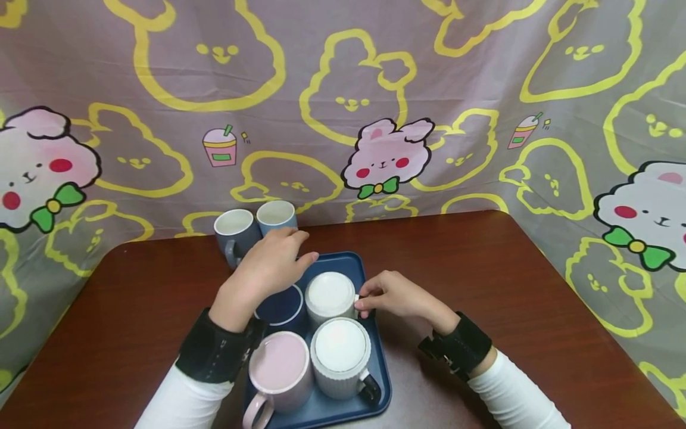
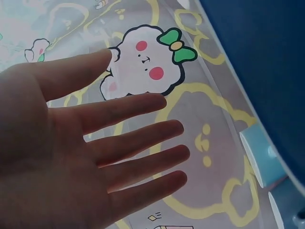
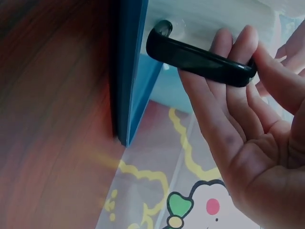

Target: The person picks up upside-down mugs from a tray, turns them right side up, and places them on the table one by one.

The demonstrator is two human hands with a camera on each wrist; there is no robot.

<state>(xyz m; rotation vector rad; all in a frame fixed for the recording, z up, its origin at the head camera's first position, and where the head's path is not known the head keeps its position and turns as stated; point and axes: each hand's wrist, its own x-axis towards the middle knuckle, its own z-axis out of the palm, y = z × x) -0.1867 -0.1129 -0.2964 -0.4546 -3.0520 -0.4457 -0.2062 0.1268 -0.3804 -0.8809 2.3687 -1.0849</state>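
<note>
My right hand [image 1: 393, 293] is at the tray's right edge, its thumb and fingers on the black handle [image 3: 200, 62] of the far white mug [image 1: 331, 295]. In the right wrist view the fingers pass through the handle loop. My left hand [image 1: 270, 259] hovers over the tray's far left part with spread, straight fingers and holds nothing. Below it is a dark blue mug [image 1: 281, 307], partly hidden by the wrist. A pink mug [image 1: 281, 366] and a ribbed white mug [image 1: 342, 351] with a black handle stand at the near end of the blue tray [image 1: 348, 262].
Behind the tray's left corner, a grey-blue mug [image 1: 236, 232] and a light blue mug [image 1: 276, 215] stand side by side on the brown table [image 1: 482, 256]. A patterned cloth [image 1: 300, 137] hangs behind the table and at both sides.
</note>
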